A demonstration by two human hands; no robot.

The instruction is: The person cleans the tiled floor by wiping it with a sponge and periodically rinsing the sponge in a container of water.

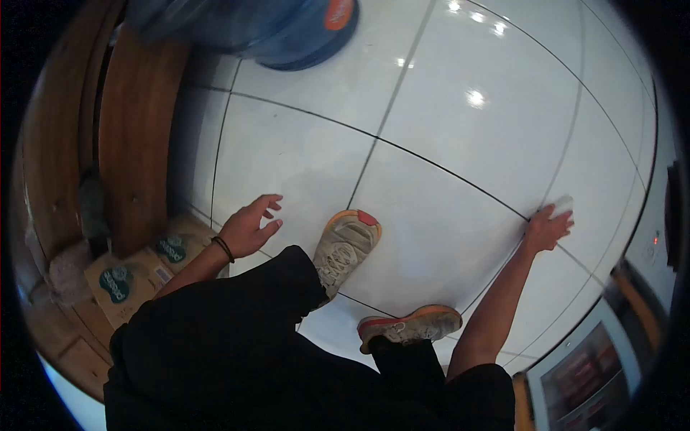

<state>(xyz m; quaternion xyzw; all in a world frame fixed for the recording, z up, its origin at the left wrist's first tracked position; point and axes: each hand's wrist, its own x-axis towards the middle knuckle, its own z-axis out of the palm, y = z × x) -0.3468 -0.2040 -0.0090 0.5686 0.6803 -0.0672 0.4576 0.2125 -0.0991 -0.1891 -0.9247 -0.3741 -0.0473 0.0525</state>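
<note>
Right hand: fingers curled around a pale wipe, low over the tiled floor — contact with the tile cannot be confirmed. Left hand: released, fingers loosely spread, near the cardboard box. Two shoes stand on the floor between the hands — a blue water jug, blurred, lies beyond.

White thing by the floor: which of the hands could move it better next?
Probably the right hand: it touches the white thing, while the left hand is far away and looks empty.
</note>
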